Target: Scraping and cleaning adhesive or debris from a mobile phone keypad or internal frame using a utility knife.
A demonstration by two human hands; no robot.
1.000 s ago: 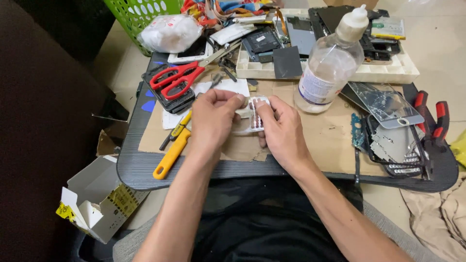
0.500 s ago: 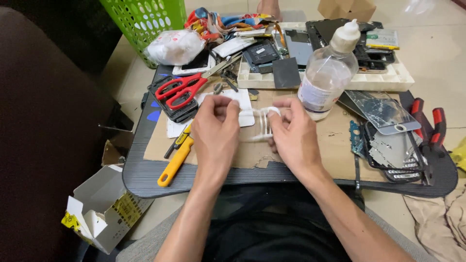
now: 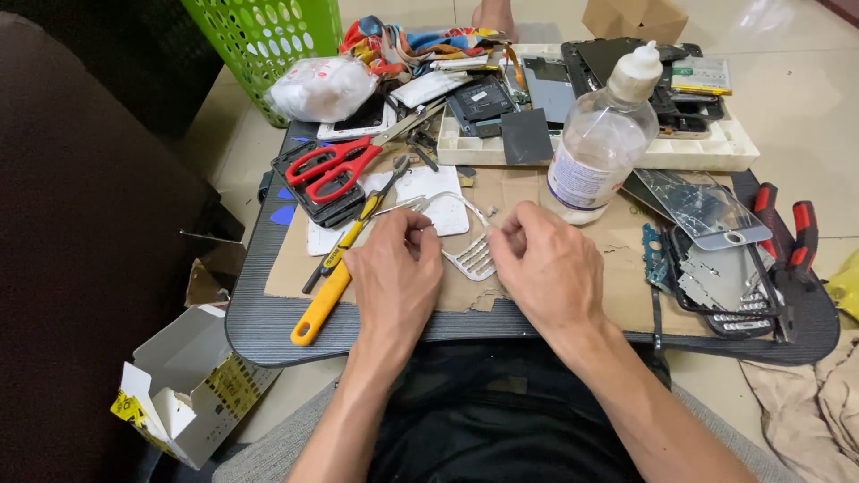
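Both hands rest at the centre of the frame on a sheet of cardboard (image 3: 626,268) that covers the dark table (image 3: 268,326). The left hand (image 3: 394,273) is curled, its fingertips pinched on the left end of a thin white frame (image 3: 465,234), a phone housing with a keypad grid at its lower end. The right hand (image 3: 546,264) is also half clenched, its fingers gripping the frame's right side just beside the grid. The frame lies between the two hands, low over the cardboard, partly over a white card (image 3: 438,192); whether it touches the surface cannot be told.

Left of the left hand lies a yellow-handled tool (image 3: 324,300), slanting toward the table's near edge. Above it, at the upper left, red scissors (image 3: 333,165) sit on a black tray (image 3: 318,207). Just above the right hand stands a clear plastic bottle (image 3: 599,143) with a white cap. Behind it a white tray (image 3: 707,148) holds phone parts. At the right, a cracked glass panel (image 3: 693,201) lies beside a phone with its keypad showing (image 3: 725,286), and red-handled pliers (image 3: 787,241) rest at the table's right edge. A green basket (image 3: 268,36) stands at the upper left, and an open box (image 3: 188,385) sits on the floor at the lower left.
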